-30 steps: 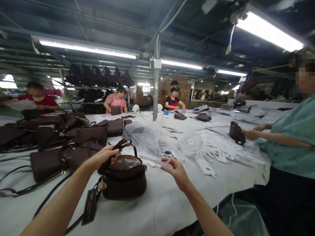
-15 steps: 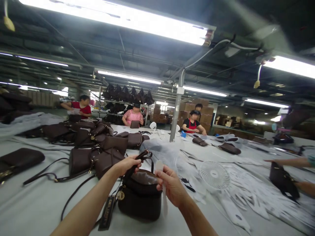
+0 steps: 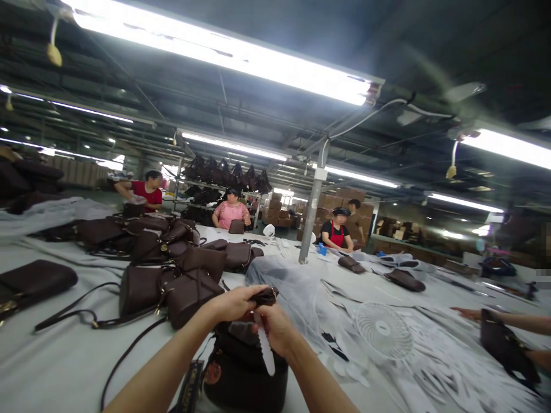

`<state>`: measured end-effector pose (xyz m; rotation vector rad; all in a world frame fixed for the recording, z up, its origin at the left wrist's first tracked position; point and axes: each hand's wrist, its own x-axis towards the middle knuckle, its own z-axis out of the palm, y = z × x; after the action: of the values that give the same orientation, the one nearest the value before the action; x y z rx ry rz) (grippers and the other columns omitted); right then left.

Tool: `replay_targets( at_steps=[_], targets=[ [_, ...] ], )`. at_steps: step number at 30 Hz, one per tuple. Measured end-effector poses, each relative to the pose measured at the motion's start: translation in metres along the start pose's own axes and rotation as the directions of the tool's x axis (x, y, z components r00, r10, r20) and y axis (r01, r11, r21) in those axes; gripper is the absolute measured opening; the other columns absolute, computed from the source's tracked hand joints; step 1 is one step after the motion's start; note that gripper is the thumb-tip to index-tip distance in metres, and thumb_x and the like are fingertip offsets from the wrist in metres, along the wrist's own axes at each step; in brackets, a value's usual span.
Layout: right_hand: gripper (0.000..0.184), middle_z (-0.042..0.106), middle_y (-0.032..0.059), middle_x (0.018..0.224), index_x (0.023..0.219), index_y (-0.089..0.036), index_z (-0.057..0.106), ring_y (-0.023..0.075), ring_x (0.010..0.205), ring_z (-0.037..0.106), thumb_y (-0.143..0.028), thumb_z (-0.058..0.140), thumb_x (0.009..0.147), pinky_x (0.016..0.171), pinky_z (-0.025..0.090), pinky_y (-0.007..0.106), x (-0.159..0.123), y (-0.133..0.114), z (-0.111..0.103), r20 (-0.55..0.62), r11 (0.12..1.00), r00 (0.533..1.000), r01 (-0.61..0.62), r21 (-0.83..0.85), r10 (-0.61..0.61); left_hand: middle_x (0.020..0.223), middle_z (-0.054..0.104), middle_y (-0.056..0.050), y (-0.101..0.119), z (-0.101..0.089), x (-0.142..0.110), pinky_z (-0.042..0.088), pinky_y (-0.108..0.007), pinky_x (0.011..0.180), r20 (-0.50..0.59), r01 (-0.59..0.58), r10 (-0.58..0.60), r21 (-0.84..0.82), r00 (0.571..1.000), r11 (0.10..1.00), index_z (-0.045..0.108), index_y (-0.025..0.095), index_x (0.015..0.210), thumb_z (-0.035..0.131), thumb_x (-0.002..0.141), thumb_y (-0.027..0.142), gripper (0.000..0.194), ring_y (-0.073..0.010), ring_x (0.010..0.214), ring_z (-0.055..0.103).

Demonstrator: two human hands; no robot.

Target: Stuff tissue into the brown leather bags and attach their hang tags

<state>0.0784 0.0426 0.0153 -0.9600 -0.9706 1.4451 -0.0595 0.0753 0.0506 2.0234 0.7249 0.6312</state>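
A dark brown handbag (image 3: pixel 245 367) stands upright on the table before me, its top under my hands. My left hand (image 3: pixel 236 303) is closed on the bag's folded strap (image 3: pixel 264 296) above the opening. Against that strap, my right hand (image 3: pixel 275 328) pinches a white strip (image 3: pixel 266 350) with a wavy edge, which hangs down over the bag's front. A black hang tag (image 3: pixel 189 385) with lettering lies at the bag's left side, by a round reddish charm (image 3: pixel 212 373). My fingers partly hide the strap and the strip's upper end.
Many brown bags (image 3: pixel 193 292) are heaped to the left. On the right lie a white hand fan (image 3: pixel 384 331) and piled white strips (image 3: pixel 456 355). A metal post (image 3: pixel 313 212) rises mid-table beside clear plastic (image 3: pixel 279 281). A co-worker's hands hold a bag (image 3: pixel 503 347) at far right.
My hands have come together above the bag. The right hand brought the white strip up to the strap, and the strap is now bunched between both hands. The view has tilted slightly upward.
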Motion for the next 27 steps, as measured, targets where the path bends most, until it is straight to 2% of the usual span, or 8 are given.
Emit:
replay_targets(
  at_steps=[3,6,11,14,17,20,24,27],
  targets=[
    [0.020,0.064,0.0019,0.063,0.070,-0.015,0.061,0.0116,0.054,0.054,-0.024,0.066,0.054,0.045,0.035,0.019,-0.004,0.006,-0.002,0.065,0.994,0.998,0.015,0.104,-0.022,0.108,0.069,-0.007,-0.004,0.002,0.000,0.046,-0.026,0.072,-0.052,-0.104,0.121,0.244,0.991,0.964,0.058,0.026,0.131,0.052,0.073,0.012,0.059,-0.0203,0.086,0.062],
    [0.035,0.067,0.0005,0.069,0.081,-0.016,0.065,0.0137,0.059,0.058,-0.037,0.078,0.056,0.050,0.041,0.022,-0.001,0.013,-0.001,-0.001,0.968,0.995,0.095,0.234,-0.097,0.097,0.070,-0.007,-0.006,0.007,0.002,0.044,-0.028,0.073,-0.116,-0.116,0.164,0.338,0.980,0.934,0.054,0.028,0.135,0.052,0.075,0.012,0.062,-0.0220,0.083,0.062],
    [0.048,0.068,-0.0004,0.068,0.079,-0.018,0.066,0.0157,0.057,0.059,-0.050,0.086,0.050,0.053,0.046,0.026,0.009,0.016,0.001,-0.089,0.926,0.987,0.154,0.345,-0.131,0.073,0.059,-0.001,-0.007,0.021,0.004,0.041,-0.026,0.064,-0.201,-0.090,0.129,0.194,0.971,0.977,0.035,0.020,0.146,0.052,0.084,0.027,0.066,-0.0162,0.064,0.051],
    [0.046,0.069,-0.0001,0.072,0.079,-0.019,0.067,0.0153,0.058,0.059,-0.050,0.086,0.052,0.054,0.046,0.027,0.011,0.016,-0.001,-0.088,0.923,0.978,0.206,0.324,-0.187,0.079,0.058,-0.002,-0.012,0.031,0.007,0.044,-0.027,0.070,-0.337,-0.132,0.125,0.002,0.933,0.991,0.047,0.015,0.136,0.044,0.089,0.034,0.051,-0.0164,0.072,0.051],
    [0.046,0.069,0.0013,0.076,0.081,-0.020,0.067,0.0161,0.060,0.059,-0.053,0.084,0.054,0.051,0.044,0.026,0.013,0.015,-0.002,-0.104,0.937,0.969,0.243,0.252,-0.223,0.086,0.060,-0.005,-0.022,0.042,0.015,0.046,-0.028,0.073,-0.436,-0.226,0.141,-0.149,0.889,0.963,0.063,0.016,0.111,0.043,0.089,0.044,0.040,-0.0177,0.078,0.054],
    [0.047,0.066,0.0015,0.072,0.080,-0.020,0.066,0.0147,0.058,0.058,-0.055,0.083,0.055,0.046,0.042,0.024,0.016,0.017,-0.007,-0.113,0.945,0.957,0.284,0.160,-0.268,0.073,0.057,-0.002,-0.031,0.047,0.023,0.042,-0.027,0.057,-0.445,-0.199,0.082,-0.222,0.892,0.954,0.063,0.018,0.091,0.041,0.088,0.053,0.042,-0.0153,0.060,0.049],
    [0.049,0.061,0.0003,0.059,0.089,-0.018,0.065,0.0135,0.044,0.054,-0.056,0.077,0.062,0.037,0.038,0.022,0.017,0.027,-0.024,-0.022,0.959,0.973,0.223,-0.175,-0.230,0.065,0.051,0.000,-0.034,0.042,0.027,0.039,-0.028,0.062,-0.527,-0.128,0.108,-0.002,0.843,0.992,0.052,0.020,0.072,0.040,0.090,0.048,0.035,-0.0157,0.061,0.047],
    [0.046,0.055,-0.0039,0.051,0.096,-0.019,0.061,0.0154,0.038,0.054,-0.048,0.075,0.064,0.030,0.033,0.020,0.010,0.034,-0.037,-0.033,0.881,0.970,0.205,-0.427,-0.241,0.068,0.051,-0.001,-0.030,0.036,0.028,0.038,-0.030,0.068,-0.533,-0.041,0.146,0.203,0.833,0.978,0.046,0.021,0.066,0.040,0.090,0.036,0.029,-0.0176,0.069,0.049]
  ],
)
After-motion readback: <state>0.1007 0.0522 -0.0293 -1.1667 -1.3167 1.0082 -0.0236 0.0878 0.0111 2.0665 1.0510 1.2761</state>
